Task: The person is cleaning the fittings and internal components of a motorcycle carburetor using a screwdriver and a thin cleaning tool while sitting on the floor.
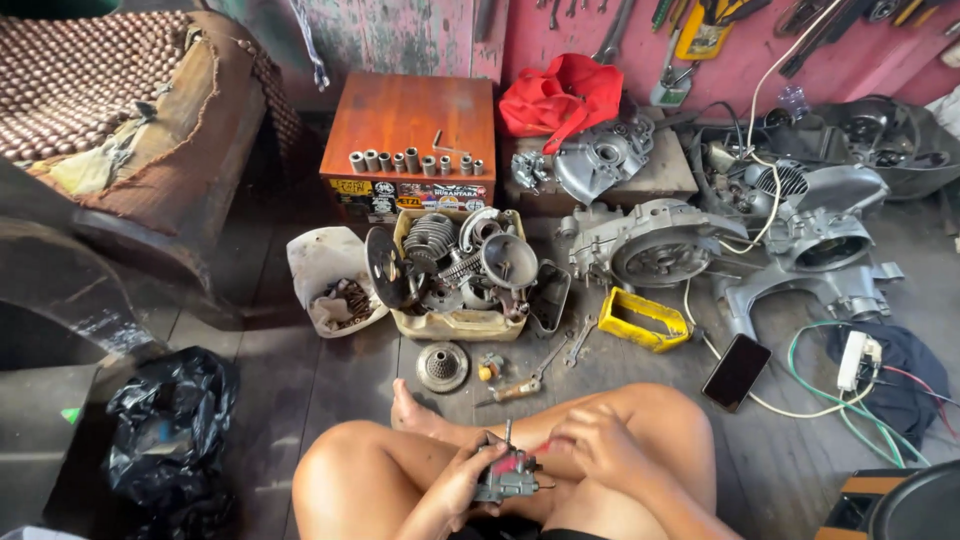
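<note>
The person sits cross-legged on the dark wooden floor point(300, 370), bare knees out to either side, and both hands meet low in the lap over a small grey metal engine part point(508, 477) with a thin stud sticking up from its top. The left hand point(462, 480) cups the part from the side and below, fingers curled round its body, so it is held up just above the crossed legs. The right hand point(592, 448) comes in from the other side with its fingers bunched together, pinching a thin red tool point(536, 450) whose tip sits against the top of the part. Just ahead of the person's foot lie a round ribbed metal disc point(441, 366), a small yellow piece point(488, 370) and a screwdriver point(515, 389), with two wrenches point(565, 350) beside them. Further out stands a cream plastic tub point(460, 322) heaped with engine pieces, a white container point(322, 262) of small bits to its left and a yellow tray point(642, 319) to its right. A dark phone point(736, 372) lies on the floor near the right knee, close to a white cable. An orange wooden box point(410, 120) with a row of sockets point(415, 161) on top stands behind the tub, and a black plastic bag point(172, 425) slumps at the left
</note>
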